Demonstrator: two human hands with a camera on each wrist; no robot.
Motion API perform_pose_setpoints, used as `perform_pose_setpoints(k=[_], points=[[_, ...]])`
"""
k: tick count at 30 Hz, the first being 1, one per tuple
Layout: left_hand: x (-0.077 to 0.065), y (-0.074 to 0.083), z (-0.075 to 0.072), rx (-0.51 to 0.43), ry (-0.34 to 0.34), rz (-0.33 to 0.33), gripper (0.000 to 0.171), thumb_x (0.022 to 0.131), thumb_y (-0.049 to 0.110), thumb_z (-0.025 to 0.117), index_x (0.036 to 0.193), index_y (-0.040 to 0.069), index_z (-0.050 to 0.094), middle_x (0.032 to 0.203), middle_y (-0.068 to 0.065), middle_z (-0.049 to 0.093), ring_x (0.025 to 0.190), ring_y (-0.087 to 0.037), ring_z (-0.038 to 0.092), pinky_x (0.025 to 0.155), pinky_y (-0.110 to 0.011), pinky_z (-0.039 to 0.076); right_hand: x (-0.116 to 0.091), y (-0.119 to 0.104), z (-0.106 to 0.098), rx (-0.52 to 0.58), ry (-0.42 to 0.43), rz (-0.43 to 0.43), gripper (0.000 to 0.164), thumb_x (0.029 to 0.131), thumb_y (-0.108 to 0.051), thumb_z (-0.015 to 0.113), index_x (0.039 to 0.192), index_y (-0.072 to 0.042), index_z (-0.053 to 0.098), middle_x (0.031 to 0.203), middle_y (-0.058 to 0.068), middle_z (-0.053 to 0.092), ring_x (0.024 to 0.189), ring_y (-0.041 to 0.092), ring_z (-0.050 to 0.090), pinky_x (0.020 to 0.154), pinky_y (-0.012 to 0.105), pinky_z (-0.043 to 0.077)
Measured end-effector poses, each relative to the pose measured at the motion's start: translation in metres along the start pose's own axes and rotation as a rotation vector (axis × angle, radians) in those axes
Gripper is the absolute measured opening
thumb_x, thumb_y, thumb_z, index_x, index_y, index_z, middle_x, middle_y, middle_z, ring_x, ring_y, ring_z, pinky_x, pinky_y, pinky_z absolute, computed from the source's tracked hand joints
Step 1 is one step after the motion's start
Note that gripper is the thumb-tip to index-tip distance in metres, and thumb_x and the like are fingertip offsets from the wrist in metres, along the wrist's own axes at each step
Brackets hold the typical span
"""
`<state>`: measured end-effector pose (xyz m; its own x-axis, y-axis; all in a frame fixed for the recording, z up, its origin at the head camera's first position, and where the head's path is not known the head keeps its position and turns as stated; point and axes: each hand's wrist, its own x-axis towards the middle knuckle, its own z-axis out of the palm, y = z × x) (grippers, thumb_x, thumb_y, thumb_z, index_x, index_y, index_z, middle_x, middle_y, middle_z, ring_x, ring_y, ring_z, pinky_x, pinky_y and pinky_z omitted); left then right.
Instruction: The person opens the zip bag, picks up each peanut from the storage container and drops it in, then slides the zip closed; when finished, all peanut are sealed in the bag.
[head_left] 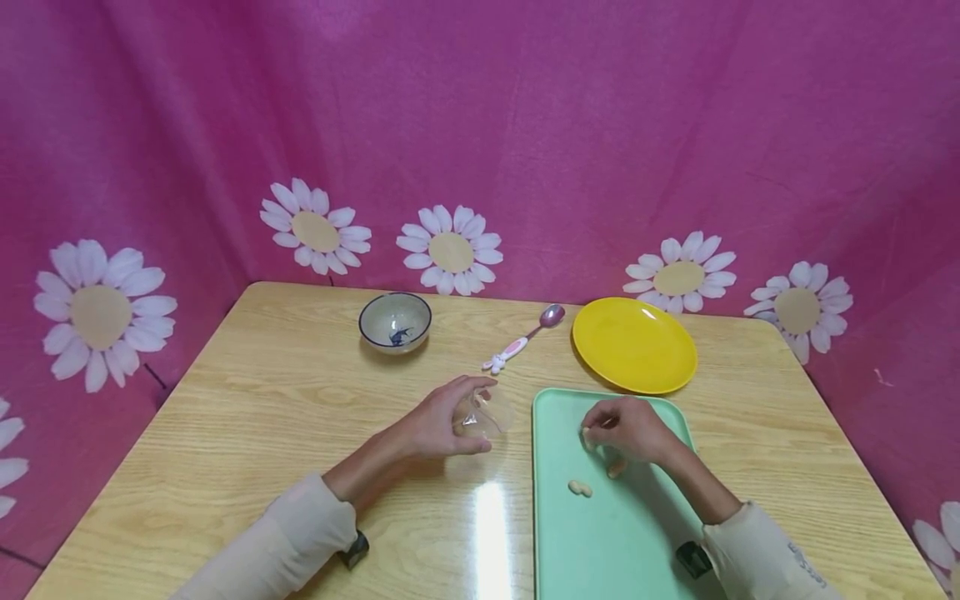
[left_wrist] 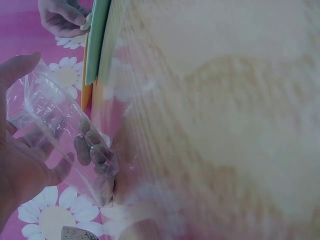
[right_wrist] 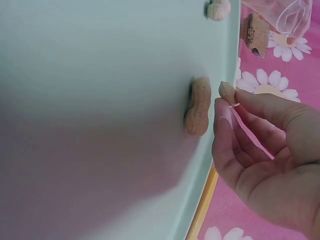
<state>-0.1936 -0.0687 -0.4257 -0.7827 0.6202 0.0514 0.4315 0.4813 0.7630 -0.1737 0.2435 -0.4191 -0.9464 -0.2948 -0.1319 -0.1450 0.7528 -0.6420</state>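
A: Left hand?
B: Left hand [head_left: 442, 423]: thumb and fingers wide apart, curved round the clear bag [head_left: 491, 414]; bagged peanuts [left_wrist: 82, 150] inside. Location: left of the green tray [head_left: 600, 554].
A: Right hand?
B: Right hand [head_left: 628, 429]: fingertips nearly together, pinching a small peanut [right_wrist: 227, 92] over the tray.
A: Others?
B: Two: first loose peanut [head_left: 581, 488], second loose peanut [head_left: 617, 469], both lying on the tray.

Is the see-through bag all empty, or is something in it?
Not empty: in the left wrist view, several peanuts show through the clear bag.
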Motion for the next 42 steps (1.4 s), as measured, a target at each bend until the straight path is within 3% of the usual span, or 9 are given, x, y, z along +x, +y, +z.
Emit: perform_pose_setpoints(k=[11,19,27,37,42], points=[[0.0,0.0,-0.002,0.014,-0.014,-0.009,0.079,0.075,0.028,0.079,0.143,0.017,0.038,0.131,-0.004,0.054,0.13,-0.022,0.045,0.111,-0.045,0.034,0.003,-0.009,-0.004,0.105,0.03,-0.077,0.017,0.084,-0.014,0.07,0.097,-0.004,0.071,0.09,0.006,0.07,0.081,0.016,0.062,0.071,0.02,0.052],[0.001,0.0,-0.002,0.0,-0.013,-0.009,0.078,0.076,0.027,0.078,0.142,0.021,0.038,0.132,-0.005,0.053,0.129,-0.021,0.045,0.11,-0.046,0.034,0.008,-0.036,-0.002,0.218,0.07,-0.077,0.02,0.083,-0.015,0.072,0.099,-0.004,0.07,0.091,0.006,0.069,0.078,0.017,0.063,0.071,0.019,0.054],[0.0,-0.001,-0.001,-0.01,-0.007,0.014,0.077,0.075,0.026,0.079,0.141,0.02,0.039,0.131,-0.008,0.054,0.128,-0.023,0.046,0.11,-0.047,0.035,0.018,-0.062,0.009,0.314,0.09,-0.095,0.021,0.083,-0.017,0.072,0.1,-0.005,0.07,0.093,0.007,0.069,0.079,0.018,0.063,0.072,0.02,0.054],[0.001,-0.002,-0.001,-0.017,-0.006,0.029,0.077,0.076,0.027,0.078,0.141,0.019,0.04,0.131,-0.009,0.054,0.127,-0.024,0.047,0.109,-0.048,0.035,0.028,-0.077,0.033,0.416,0.089,-0.11,0.019,0.082,-0.013,0.073,0.097,-0.002,0.069,0.1,0.014,0.069,0.084,0.024,0.071,0.077,0.03,0.057],[0.0,-0.003,0.0,-0.014,-0.006,0.027,0.077,0.076,0.029,0.078,0.142,0.02,0.039,0.13,-0.006,0.054,0.127,-0.023,0.047,0.108,-0.048,0.036,0.028,-0.084,0.036,0.414,0.103,-0.147,0.023,0.083,-0.015,0.072,0.102,-0.001,0.069,0.098,0.013,0.071,0.082,0.021,0.071,0.076,0.026,0.057]])
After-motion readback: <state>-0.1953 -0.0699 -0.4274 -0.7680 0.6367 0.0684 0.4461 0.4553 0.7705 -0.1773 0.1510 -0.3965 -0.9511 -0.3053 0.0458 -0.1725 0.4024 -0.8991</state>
